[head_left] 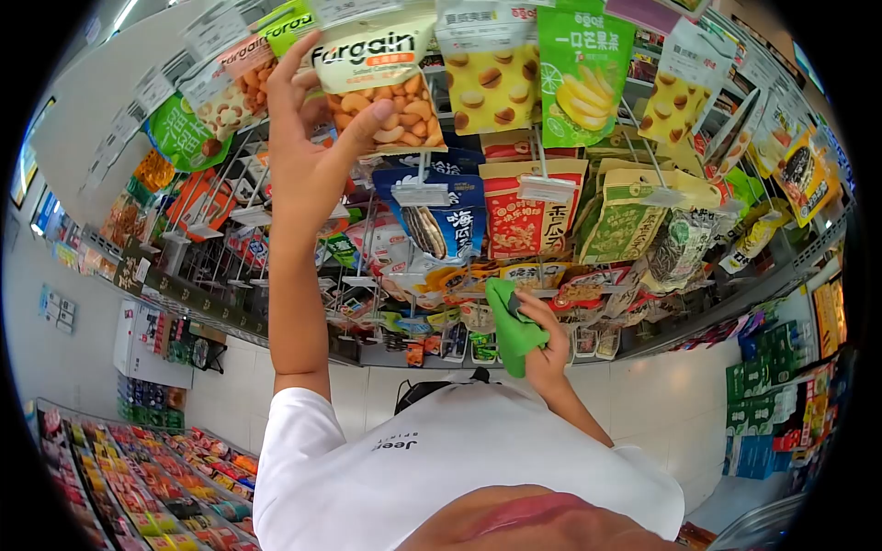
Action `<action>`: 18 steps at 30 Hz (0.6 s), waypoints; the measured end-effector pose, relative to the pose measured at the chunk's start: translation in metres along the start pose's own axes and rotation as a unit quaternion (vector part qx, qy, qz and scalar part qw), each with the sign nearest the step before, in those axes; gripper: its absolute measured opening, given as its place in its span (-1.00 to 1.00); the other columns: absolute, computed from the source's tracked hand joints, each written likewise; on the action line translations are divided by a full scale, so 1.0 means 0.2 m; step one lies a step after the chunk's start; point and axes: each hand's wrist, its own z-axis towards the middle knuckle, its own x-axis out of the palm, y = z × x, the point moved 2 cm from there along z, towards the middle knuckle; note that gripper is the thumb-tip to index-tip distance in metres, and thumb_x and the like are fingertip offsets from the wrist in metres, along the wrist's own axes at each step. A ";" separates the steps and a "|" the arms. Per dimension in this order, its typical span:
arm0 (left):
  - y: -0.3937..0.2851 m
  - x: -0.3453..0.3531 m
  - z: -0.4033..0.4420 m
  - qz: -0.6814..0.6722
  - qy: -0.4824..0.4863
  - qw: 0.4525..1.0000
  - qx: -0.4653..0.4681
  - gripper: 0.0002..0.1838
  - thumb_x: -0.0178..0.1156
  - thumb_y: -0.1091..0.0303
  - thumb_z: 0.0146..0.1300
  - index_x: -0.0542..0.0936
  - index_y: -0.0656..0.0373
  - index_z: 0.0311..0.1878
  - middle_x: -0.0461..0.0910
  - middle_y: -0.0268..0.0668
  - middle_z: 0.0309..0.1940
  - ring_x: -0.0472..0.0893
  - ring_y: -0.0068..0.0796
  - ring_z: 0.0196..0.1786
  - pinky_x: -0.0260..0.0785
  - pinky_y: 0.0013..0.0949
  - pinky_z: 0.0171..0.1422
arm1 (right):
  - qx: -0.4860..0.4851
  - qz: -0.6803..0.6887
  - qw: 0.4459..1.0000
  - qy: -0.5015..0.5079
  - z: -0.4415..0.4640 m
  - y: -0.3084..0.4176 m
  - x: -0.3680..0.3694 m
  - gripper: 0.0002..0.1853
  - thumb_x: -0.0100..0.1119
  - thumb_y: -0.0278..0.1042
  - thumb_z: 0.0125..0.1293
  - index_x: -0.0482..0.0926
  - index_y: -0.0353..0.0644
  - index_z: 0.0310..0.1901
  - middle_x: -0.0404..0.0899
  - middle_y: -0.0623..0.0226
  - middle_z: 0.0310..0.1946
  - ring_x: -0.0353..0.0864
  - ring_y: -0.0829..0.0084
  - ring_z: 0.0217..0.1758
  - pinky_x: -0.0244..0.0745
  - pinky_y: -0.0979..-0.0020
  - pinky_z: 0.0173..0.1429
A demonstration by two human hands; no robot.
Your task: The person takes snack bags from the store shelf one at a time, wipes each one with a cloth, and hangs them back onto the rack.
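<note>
At the top of the head view, my left hand (pixel 317 142) is on a hanging Fargain bag of salted cashews (pixel 390 106), its thumb across the front and its fingers at the left edge. My right hand (pixel 547 344), lower and nearer my body, holds a folded green cloth (pixel 514 335). Right of the cashews hang a yellow nut bag (pixel 490 69) and a green dried-mango bag (pixel 583 78). Blue (pixel 436 216) and red (pixel 530 207) seed bags hang on the row below.
Wire hooks with price tags (pixel 547 188) stick out from the rack. Its metal edge (pixel 197 303) curves along the left. Another snack shelf (pixel 138 473) stands at the lower left. Stacked green cartons (pixel 763 376) are on the right, beyond the tiled floor (pixel 661 395).
</note>
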 end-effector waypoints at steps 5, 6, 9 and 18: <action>0.05 0.05 0.05 -0.020 -0.028 0.999 0.011 -0.08 0.52 0.25 0.29 0.18 0.18 0.58 0.50 -0.05 0.26 0.66 -0.27 0.19 0.63 -0.29 0.17 | -0.006 0.007 1.000 -0.002 0.02 -0.04 -0.05 -0.48 0.01 -0.70 0.10 0.62 -0.36 0.15 0.60 -0.06 0.30 0.62 0.09 0.33 0.44 0.23 0.42; 0.07 0.05 0.05 -0.017 -0.035 0.999 0.012 -0.07 0.52 0.26 0.29 0.17 0.20 0.58 0.50 -0.04 0.27 0.66 -0.26 0.20 0.63 -0.28 0.18 | -0.007 0.005 1.000 0.000 0.02 -0.05 -0.06 -0.48 0.01 -0.70 0.10 0.62 -0.36 0.15 0.60 -0.07 0.30 0.62 0.09 0.33 0.44 0.23 0.42; 0.09 0.06 0.08 -0.027 -0.036 0.999 -0.007 -0.06 0.51 0.28 0.29 0.14 0.28 0.57 0.49 -0.01 0.29 0.65 -0.22 0.22 0.64 -0.26 0.17 | 0.000 0.006 1.000 0.003 0.01 -0.07 -0.09 -0.47 0.00 -0.70 0.09 0.62 -0.35 0.15 0.60 -0.07 0.29 0.62 0.08 0.33 0.44 0.23 0.42; 0.09 0.07 0.12 0.035 -0.043 0.998 -0.010 -0.09 0.51 0.30 0.29 0.16 0.33 0.54 0.53 -0.01 0.23 0.65 -0.23 0.22 0.66 -0.26 0.13 | 0.012 0.015 1.000 0.007 0.03 -0.12 -0.18 -0.45 -0.01 -0.69 0.05 0.63 -0.35 0.14 0.61 -0.07 0.28 0.62 0.07 0.34 0.43 0.22 0.43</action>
